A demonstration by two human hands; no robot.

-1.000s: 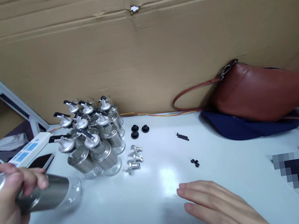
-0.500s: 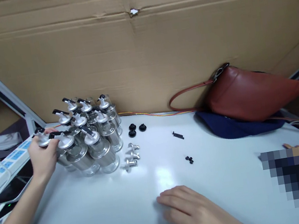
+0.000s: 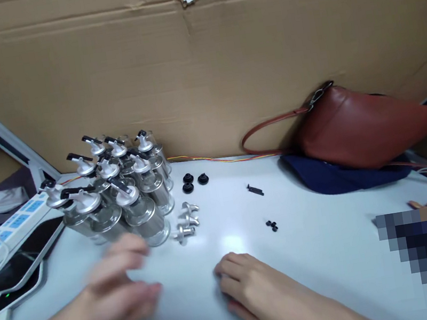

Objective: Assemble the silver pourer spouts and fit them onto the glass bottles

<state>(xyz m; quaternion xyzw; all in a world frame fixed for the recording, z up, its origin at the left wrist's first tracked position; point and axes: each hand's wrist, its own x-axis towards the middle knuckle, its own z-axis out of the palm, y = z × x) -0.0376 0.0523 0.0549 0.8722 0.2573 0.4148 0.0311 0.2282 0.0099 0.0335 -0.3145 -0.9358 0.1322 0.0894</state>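
Note:
Several small metal-and-glass dispenser bottles (image 3: 122, 196) with silver spout caps stand clustered at the back left of the white table (image 3: 333, 249). My left hand (image 3: 116, 289) hovers blurred in front of the cluster, fingers spread, holding nothing. My right hand (image 3: 254, 289) rests palm down on the table near the front edge, empty. Three loose silver spouts (image 3: 186, 221) lie just right of the bottles. Black rubber stoppers (image 3: 192, 181) sit behind the spouts.
A thin black strip (image 3: 255, 190) and tiny black bits (image 3: 271, 225) lie mid-table. A brown leather bag (image 3: 362, 125) rests on dark blue cloth (image 3: 333, 176) at the right. A power strip (image 3: 2, 236) and a tablet (image 3: 16, 272) sit left. A cardboard wall (image 3: 200, 75) stands behind.
My left hand set its bottle upright at the left of the cluster, let go and drew back toward me. My right hand slid left.

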